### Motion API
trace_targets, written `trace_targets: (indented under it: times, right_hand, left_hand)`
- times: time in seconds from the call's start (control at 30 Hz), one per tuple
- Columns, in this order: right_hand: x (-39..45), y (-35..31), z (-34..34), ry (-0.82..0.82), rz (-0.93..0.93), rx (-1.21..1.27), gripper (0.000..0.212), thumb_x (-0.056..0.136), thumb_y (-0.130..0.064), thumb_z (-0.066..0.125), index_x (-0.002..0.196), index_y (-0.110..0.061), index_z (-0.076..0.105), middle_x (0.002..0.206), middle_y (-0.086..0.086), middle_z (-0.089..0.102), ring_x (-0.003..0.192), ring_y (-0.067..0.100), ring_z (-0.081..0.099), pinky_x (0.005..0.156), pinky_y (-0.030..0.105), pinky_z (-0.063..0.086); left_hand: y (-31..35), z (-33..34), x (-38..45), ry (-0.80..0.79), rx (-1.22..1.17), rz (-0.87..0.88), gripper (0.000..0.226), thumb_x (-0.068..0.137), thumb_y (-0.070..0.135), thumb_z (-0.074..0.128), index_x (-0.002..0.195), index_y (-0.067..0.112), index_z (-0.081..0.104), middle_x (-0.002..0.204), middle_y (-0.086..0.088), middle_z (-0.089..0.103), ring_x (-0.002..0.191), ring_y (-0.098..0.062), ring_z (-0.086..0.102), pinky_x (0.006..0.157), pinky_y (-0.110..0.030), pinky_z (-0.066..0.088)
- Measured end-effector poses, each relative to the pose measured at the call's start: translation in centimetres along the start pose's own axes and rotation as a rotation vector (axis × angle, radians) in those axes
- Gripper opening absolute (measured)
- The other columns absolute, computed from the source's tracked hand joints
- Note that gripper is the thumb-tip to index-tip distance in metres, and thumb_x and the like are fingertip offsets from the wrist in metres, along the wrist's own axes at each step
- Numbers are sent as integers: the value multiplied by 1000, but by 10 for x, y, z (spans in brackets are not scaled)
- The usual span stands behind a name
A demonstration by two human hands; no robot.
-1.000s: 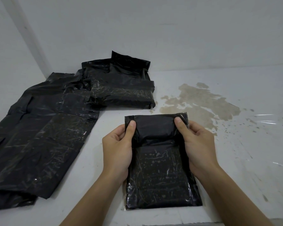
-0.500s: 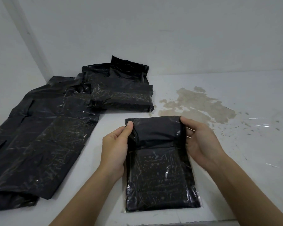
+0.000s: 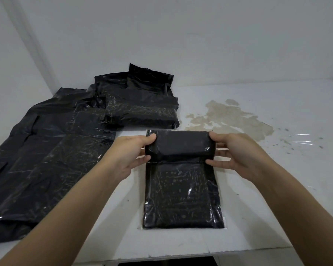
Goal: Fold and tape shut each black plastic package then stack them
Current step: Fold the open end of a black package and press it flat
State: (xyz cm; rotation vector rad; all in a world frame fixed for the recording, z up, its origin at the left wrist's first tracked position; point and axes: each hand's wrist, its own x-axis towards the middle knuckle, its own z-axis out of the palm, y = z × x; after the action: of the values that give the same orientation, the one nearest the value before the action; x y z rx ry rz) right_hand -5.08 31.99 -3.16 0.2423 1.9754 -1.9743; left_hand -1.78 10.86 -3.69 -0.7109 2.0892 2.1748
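A black plastic package [image 3: 181, 192] lies lengthwise on the white table [image 3: 258, 217] in front of me, shiny with clear tape over its near part. Its far end is rolled over into a thick fold [image 3: 181, 145]. My left hand [image 3: 129, 152] pinches the fold's left end, thumb on top. My right hand [image 3: 236, 154] grips the right end, thumb on top and fingers under. Behind it, a stack of folded black packages [image 3: 142, 112] rests near the wall.
Flat, unfolded black plastic bags [image 3: 38, 162] cover the table's left side. A brownish stain [image 3: 229, 118] marks the surface at right, with strips of clear tape [image 3: 300, 138] beyond it. The table's front edge [image 3: 200, 254] runs just below the package.
The fold at the package's far end has been rolled further toward me and is thicker. Both hands have shifted to its two ends; the right hand moved outward.
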Motion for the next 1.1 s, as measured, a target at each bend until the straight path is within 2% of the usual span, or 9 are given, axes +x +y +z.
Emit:
trace_targets:
  times: [0.07,0.23,0.4,0.6,0.8,0.87,0.93,1.03,1.1]
  right_hand:
    - [1,1,1,10,7,5,15,92,-18,58,96,-7,68,91,7,65,83,20,64,68,37,59]
    - [4,7,3,-1,17,-47,17,93,-21,57,100,-9,66,92,6,64,88,20,63,70,38,56]
    - [9,10,7,31,-11,8,16,93,-17,57,102,-6,64,95,9,65,90,22,63,77,37,55]
    - [10,17,10,29,-53,162,11,93,-8,55,90,-6,65,93,6,67,92,20,64,87,36,53]
    - [10,26,0,-81,-145,132,19,90,2,51,81,1,68,86,9,69,91,19,65,86,33,53]
    - [12,30,-5,-115,-183,70,19,89,3,51,78,4,67,87,9,66,89,19,64,85,30,52]
    - [16,33,-10,-146,-221,-18,17,87,3,54,75,8,65,86,7,62,85,19,61,84,29,51]
    - [17,38,-15,-237,-307,-218,19,83,-1,60,70,13,64,88,1,62,84,21,57,83,33,46]
    - [13,39,-16,-268,-360,-349,23,85,-1,61,65,3,70,92,-4,63,84,16,58,79,28,47]
  left_hand:
    - [-2,0,0,-3,-44,-11,9,87,18,65,88,10,69,88,-1,72,82,-12,65,55,-19,54]
    - [-12,0,2,14,-40,-4,15,88,22,64,93,9,70,98,-3,71,97,-15,64,71,-27,56]
    - [-19,1,3,41,-66,60,15,88,22,64,85,9,71,89,0,73,93,-14,65,73,-28,57]
    - [-35,0,4,29,-74,185,19,90,22,60,89,8,73,97,-1,73,96,-11,67,82,-25,56]
    - [-42,-12,3,-100,-76,299,25,91,13,55,75,5,73,82,0,73,89,-11,68,82,-24,55]
    - [-43,-17,3,-159,0,345,36,92,7,53,61,10,72,69,3,66,84,-10,66,80,-21,54]
    - [-42,-22,4,-218,112,378,41,90,3,53,55,12,71,66,3,61,77,-9,63,76,-20,52]
    - [-39,-30,5,-266,361,483,23,81,13,59,70,-3,71,78,-11,64,79,-23,61,74,-29,45]
    - [-39,-34,2,-289,535,580,25,74,18,56,75,0,73,84,-6,66,85,-24,61,77,-31,43]
